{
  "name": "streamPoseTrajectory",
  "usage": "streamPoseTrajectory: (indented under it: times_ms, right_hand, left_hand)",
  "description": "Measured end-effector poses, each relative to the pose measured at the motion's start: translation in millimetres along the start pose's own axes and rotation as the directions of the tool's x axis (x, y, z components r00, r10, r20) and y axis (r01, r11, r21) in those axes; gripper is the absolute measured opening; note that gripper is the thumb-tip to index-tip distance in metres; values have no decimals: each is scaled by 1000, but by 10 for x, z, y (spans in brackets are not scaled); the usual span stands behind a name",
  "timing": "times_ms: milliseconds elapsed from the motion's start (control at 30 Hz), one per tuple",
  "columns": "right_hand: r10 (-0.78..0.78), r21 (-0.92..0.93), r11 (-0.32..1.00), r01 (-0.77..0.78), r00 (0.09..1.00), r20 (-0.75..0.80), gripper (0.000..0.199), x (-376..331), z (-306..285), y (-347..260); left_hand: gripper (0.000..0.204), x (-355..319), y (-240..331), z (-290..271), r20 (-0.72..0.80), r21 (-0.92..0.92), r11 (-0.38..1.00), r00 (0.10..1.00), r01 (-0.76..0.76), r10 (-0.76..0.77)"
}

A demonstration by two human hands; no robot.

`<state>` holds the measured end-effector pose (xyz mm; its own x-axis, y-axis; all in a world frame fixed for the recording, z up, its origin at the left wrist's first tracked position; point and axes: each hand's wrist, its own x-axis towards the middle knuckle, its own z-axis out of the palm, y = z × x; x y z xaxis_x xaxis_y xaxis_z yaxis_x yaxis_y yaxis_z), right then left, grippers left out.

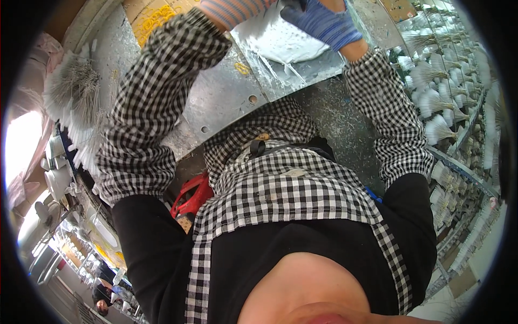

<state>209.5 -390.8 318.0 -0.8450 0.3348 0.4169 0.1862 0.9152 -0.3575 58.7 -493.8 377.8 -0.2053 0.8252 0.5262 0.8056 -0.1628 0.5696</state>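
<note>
At the top edge, my left hand (236, 9) wears a pink and grey striped glove, and its fingers are cut off by the frame. Close by on the right is my right hand (328, 27), in a blue striped glove, with its thumb side reaching toward the left hand. Its fingertips lie at the frame's edge, so whether either hand grips anything is hidden. Below and between the hands, a thick white paste-like mass (291, 47) is spread on the metal worktop (224, 102), with white streaks trailing toward the near edge.
Yellow rubber bands (154, 22) lie in a heap at the far left. Thin-stemmed bundles with white tufts (75, 89) stand beside my left arm. Racks of similar tufted bundles (440, 100) fill the right side. A red bag-like item (194, 195) is below the worktop.
</note>
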Motion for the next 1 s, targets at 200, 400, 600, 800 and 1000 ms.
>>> streamPoseTrajectory:
  times_ms: [200,400,600,800,1000]
  right_hand:
    - [-83,242,970,15,958,273,28,-73,318,538]
    - [-185,119,981,151,909,373,40,-232,716,752]
    - [-139,116,988,105,927,347,42,-228,749,667]
    - [-85,118,992,46,934,347,42,-238,704,645]
    - [-217,132,971,200,968,129,38,-244,658,635]
  left_hand:
    - [52,45,-41,119,335,379,798,874,-468,353]
    - [44,-109,-213,313,432,345,809,846,-476,313]
    - [44,-148,-293,337,410,346,806,850,-480,330]
    - [45,-117,-274,341,438,332,820,846,-467,305]
    - [44,-95,-185,292,363,325,864,894,-385,262]
